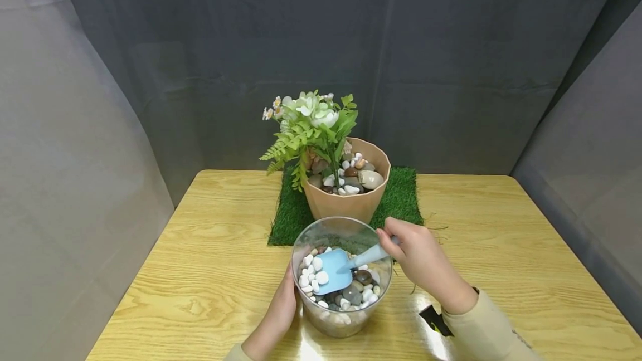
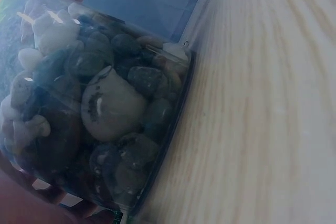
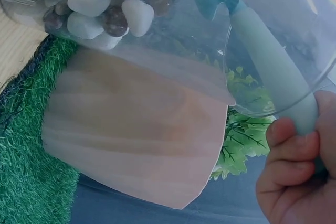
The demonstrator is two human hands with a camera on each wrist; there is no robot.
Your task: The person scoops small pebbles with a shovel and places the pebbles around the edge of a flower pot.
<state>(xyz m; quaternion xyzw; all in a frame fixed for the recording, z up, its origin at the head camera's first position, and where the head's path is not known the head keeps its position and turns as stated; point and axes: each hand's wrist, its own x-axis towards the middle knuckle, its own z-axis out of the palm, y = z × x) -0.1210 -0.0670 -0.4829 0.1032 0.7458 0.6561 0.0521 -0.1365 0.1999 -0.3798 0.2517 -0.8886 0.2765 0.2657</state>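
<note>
A clear round container [image 1: 341, 325] of mixed pebbles stands on the table. My left hand [image 1: 281, 305] holds its left side, the fingers partly hidden; in the left wrist view its fingers [image 2: 31, 195] lie against the wall. My right hand [image 1: 418, 258] grips the handle of a light-blue toy shovel [image 1: 333, 272] reaching down over the rim. The shovel's blade is inside, just above the stones, with white pebbles [image 1: 321, 277] at its left edge. In the right wrist view, the fingers [image 3: 291, 153] curl round the pale handle [image 3: 273, 61].
Behind the container, a peach flowerpot [image 1: 346, 205] with stones, white flowers and ferns [image 1: 316, 121] stands on a green artificial-grass mat [image 1: 403, 199]. The wooden table [image 1: 200, 272] has grey cloth [image 1: 451, 71] behind it and at both sides.
</note>
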